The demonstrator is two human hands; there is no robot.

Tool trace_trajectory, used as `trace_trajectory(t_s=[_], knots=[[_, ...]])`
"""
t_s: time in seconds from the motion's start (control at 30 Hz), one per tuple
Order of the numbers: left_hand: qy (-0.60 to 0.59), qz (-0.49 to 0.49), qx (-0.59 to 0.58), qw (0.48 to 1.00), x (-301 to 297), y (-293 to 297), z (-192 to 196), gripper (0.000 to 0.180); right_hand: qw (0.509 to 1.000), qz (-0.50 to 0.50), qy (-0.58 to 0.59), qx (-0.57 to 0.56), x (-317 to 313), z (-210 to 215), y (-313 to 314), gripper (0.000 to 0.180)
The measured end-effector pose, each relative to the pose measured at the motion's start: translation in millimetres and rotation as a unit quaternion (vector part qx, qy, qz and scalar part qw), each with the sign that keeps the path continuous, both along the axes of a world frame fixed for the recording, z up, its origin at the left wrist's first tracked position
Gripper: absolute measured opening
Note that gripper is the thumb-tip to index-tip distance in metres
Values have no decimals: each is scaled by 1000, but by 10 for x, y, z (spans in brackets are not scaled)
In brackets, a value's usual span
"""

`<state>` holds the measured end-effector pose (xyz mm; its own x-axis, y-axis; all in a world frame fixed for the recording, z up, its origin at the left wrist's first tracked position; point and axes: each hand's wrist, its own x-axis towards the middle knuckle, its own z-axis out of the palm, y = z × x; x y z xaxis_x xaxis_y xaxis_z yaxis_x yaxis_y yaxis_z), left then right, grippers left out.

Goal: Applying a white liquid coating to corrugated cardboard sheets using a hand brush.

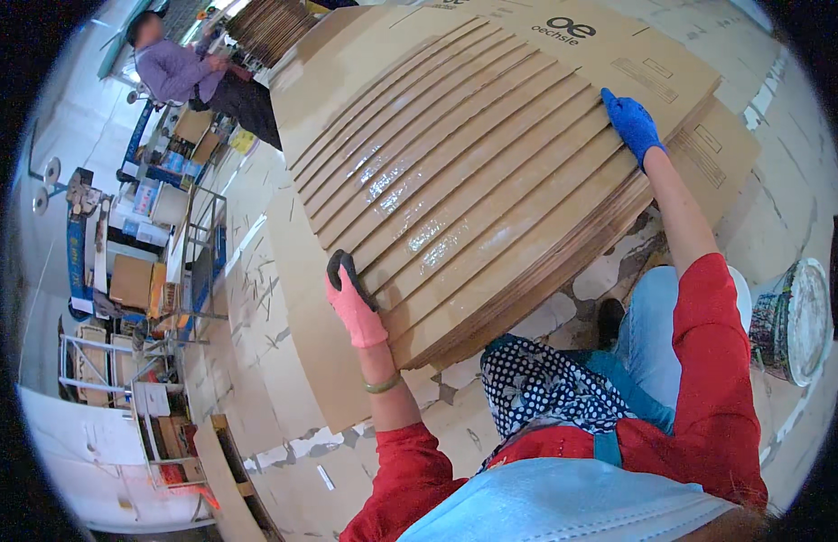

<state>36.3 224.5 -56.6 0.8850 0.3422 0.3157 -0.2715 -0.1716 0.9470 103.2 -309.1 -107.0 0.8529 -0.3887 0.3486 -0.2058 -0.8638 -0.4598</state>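
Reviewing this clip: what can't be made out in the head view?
All in the head view:
Cardboard sheets: lower ones mostly covered by sheets above.
Shiny patches: glare obscures what the coating is.
Right hand: palm hidden, facing the cardboard.
Co-worker's hands: too small to tell what, if anything, they hold.
Brown stack: cut off by the upper edge.

Cardbd sheets [518,262]: matt paper w/ glossy wet-lkg patches [421,237]; R glove [632,126]: matt cloth; mask [563,501]: papery.

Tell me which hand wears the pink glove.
The left hand, at the left edge of the fanned cardboard sheets: its pink glove is dark at the fingers, whereas the right hand wears a blue glove.
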Motion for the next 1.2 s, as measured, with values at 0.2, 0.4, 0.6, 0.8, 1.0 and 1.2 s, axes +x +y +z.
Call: trace_trajectory(t_s=[0.2, 0.4, 0.6, 0.8, 1.0, 1.2], knots=[[3, 8, -13, 1000, -8, 46, -25, 33, 994, -59, 35, 88, 27, 102, 121, 58], [-2, -12, -38, 999, -31, 29, -10, 32, 995, -56, 10, 77, 21, 84, 98, 61], [-5, -9, -42, 999, -33, 30, -18, 33, 992, -47, 75, 91, 36, 176, 108, 62], [7, -16, -46, 999, -24, 60, -26, 33, 998, -8, 53, 35, -30, 120, 109, 62], [10, -18, -52, 998, -62, 1, 15, 33, 990, -37, 79, 107, 6, 161, 76, 62], [-3, -3, -1, 1000, -92, -46, 58, 35, 995, -52, 30, 80, 31, 65, 86, 52]])
